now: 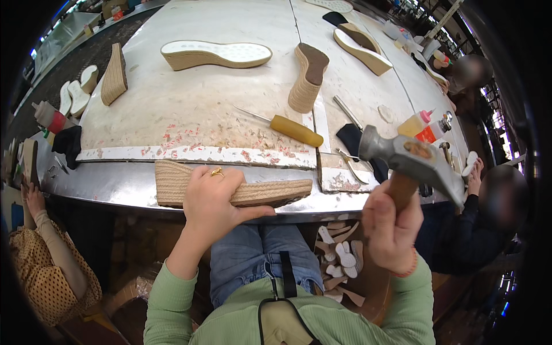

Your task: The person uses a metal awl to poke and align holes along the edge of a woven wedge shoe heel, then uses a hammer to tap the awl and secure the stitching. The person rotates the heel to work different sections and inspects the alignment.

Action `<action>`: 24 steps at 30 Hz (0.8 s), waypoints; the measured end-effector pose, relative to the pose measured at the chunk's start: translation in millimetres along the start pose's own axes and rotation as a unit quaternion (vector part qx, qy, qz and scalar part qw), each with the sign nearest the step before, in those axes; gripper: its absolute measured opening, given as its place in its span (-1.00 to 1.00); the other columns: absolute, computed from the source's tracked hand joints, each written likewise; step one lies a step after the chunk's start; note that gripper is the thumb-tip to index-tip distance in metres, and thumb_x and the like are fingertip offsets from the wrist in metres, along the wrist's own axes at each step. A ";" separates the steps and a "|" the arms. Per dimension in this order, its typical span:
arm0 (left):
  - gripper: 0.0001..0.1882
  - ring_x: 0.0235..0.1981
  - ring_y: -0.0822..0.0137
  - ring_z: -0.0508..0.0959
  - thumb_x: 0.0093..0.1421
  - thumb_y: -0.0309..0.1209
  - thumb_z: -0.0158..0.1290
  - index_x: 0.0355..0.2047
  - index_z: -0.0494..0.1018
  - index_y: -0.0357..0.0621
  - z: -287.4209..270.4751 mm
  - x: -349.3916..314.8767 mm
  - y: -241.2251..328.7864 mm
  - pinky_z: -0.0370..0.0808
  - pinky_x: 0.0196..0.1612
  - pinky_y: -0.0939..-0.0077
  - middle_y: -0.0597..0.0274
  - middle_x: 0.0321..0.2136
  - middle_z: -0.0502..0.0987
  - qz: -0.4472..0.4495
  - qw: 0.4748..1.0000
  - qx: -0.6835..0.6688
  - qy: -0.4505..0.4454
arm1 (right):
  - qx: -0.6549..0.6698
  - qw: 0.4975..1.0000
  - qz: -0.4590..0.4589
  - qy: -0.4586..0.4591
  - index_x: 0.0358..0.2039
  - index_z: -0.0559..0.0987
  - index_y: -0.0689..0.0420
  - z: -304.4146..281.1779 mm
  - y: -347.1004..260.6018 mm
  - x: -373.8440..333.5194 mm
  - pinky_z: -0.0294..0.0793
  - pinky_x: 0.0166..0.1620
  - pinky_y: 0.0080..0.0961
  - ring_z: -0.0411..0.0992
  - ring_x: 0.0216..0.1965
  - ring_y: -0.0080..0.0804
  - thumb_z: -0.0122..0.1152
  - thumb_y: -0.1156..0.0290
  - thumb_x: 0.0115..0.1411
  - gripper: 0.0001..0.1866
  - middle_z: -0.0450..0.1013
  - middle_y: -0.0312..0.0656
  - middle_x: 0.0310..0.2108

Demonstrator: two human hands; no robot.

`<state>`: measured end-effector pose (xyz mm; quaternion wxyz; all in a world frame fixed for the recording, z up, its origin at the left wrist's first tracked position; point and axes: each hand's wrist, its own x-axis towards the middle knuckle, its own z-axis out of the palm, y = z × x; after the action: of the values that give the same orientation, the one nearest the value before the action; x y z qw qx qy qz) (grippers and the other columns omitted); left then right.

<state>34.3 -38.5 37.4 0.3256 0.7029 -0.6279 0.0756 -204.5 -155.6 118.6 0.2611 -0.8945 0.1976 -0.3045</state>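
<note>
Two hands are full: the left hand [211, 194] grips a woven shoe sole [273, 191] at the table's [190, 103] near edge, the right hand [393, 230] a hammer [411, 154]. Its sides look wrapped; some tapping may remain.

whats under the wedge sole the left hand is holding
Beside the wedge sole, the table's shiny metal edge strip shows, so it probably continues beneath. The surface directly under the sole is covered, and the left hand hides part of the sole.
</note>
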 end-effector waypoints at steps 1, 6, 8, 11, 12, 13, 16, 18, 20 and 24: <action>-0.34 -0.58 0.18 0.38 -0.30 0.23 0.36 -0.59 0.37 -0.08 2.1 0.0 1.7 0.32 -0.22 0.37 0.24 -0.62 0.44 0.009 1.000 -0.011 0.012 | -0.017 0.999 0.038 -0.022 0.03 0.41 0.33 5.1 6.3 -8.0 0.48 -0.35 -0.29 0.53 -0.43 0.02 0.11 0.53 0.27 -0.67 0.50 0.17 -0.41; -0.35 -0.57 0.18 0.40 -0.30 0.21 0.37 -0.57 0.38 -0.08 -0.3 -0.2 2.3 0.34 -0.19 0.35 0.27 -0.62 0.43 -0.009 1.000 0.006 -0.028 | 0.001 0.995 0.086 -0.053 -0.01 0.40 0.32 -15.0 -1.4 -4.4 0.44 -0.43 -0.29 0.49 -0.52 -0.07 0.09 0.53 0.28 -0.71 0.49 0.11 -0.42; -0.35 -0.57 0.18 0.40 -0.30 0.20 0.37 -0.57 0.38 -0.08 1.8 -2.3 0.0 0.34 -0.19 0.35 0.28 -0.62 0.42 -0.008 1.000 0.000 -0.018 | 0.107 0.987 0.108 0.043 -0.03 0.41 0.35 -10.1 3.3 -21.5 0.45 -0.41 -0.33 0.49 -0.52 -0.14 0.10 0.56 0.27 -0.73 0.51 0.08 -0.40; -0.36 -0.57 0.19 0.41 -0.30 0.19 0.38 -0.56 0.38 -0.08 8.2 2.0 3.2 0.34 -0.18 0.34 0.29 -0.62 0.41 0.014 1.000 -0.016 0.012 | -0.003 0.983 0.152 -0.101 -0.19 0.40 0.31 12.1 17.8 -31.4 0.42 -0.44 -0.28 0.44 -0.56 0.10 0.14 0.50 0.26 -0.82 0.45 0.11 -0.58; -0.36 -0.57 0.19 0.41 -0.30 0.19 0.38 -0.57 0.37 -0.08 5.9 0.4 2.2 0.34 -0.18 0.34 0.29 -0.62 0.41 0.009 1.000 -0.011 0.020 | -0.021 0.980 0.156 -0.122 -0.17 0.40 0.32 1.4 17.1 -22.7 0.41 -0.45 -0.29 0.44 -0.55 0.09 0.13 0.50 0.27 -0.81 0.44 0.12 -0.57; -0.36 -0.57 0.19 0.41 -0.31 0.19 0.38 -0.57 0.37 -0.08 6.4 -2.0 1.5 0.33 -0.18 0.34 0.29 -0.62 0.41 0.001 1.000 -0.007 0.027 | -0.039 0.976 0.160 -0.145 -0.16 0.41 0.32 -13.5 14.1 -12.7 0.40 -0.45 -0.30 0.45 -0.54 0.07 0.13 0.49 0.27 -0.80 0.44 0.12 -0.56; -0.36 -0.56 0.19 0.42 -0.31 0.18 0.38 -0.57 0.37 -0.07 4.7 -5.6 1.3 0.33 -0.18 0.33 0.29 -0.61 0.42 -0.012 1.000 -0.001 -0.004 | 0.099 0.988 0.105 0.051 -0.13 0.41 0.36 -12.1 -0.4 -24.5 0.42 -0.44 -0.39 0.45 -0.56 -0.02 0.11 0.54 0.27 -0.79 0.43 0.09 -0.55; -0.37 -0.56 0.19 0.42 -0.30 0.17 0.38 -0.57 0.36 -0.07 7.2 -2.3 4.8 0.33 -0.19 0.33 0.29 -0.61 0.42 0.009 1.000 0.006 0.018 | 0.029 0.996 0.073 -0.041 -0.11 0.39 0.37 4.4 11.1 -27.5 0.42 -0.47 -0.27 0.45 -0.57 0.06 0.14 0.51 0.26 -0.75 0.45 0.13 -0.55; -0.37 -0.55 0.18 0.42 -0.29 0.17 0.38 -0.57 0.36 -0.07 5.7 -0.3 7.3 0.32 -0.19 0.33 0.28 -0.60 0.42 0.014 1.000 -0.001 0.023 | -0.073 0.973 0.118 -0.183 -0.10 0.39 0.35 -5.1 10.4 -10.9 0.39 -0.50 -0.17 0.44 -0.58 0.13 0.15 0.48 0.26 -0.73 0.44 0.16 -0.57; -0.39 -0.54 0.18 0.43 -0.26 0.16 0.38 -0.56 0.35 -0.06 3.7 0.2 1.5 0.31 -0.20 0.35 0.28 -0.61 0.42 -0.012 1.000 -0.009 0.020 | 0.046 0.998 0.029 0.010 -0.13 0.40 0.36 -11.9 -15.5 3.5 0.44 -0.48 -0.20 0.46 -0.57 0.13 0.15 0.49 0.26 -0.76 0.42 0.13 -0.60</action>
<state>31.9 -40.7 35.2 0.3453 0.7060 -0.6131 0.0803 -206.6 -149.3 137.3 0.3084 -0.8724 0.2118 -0.3145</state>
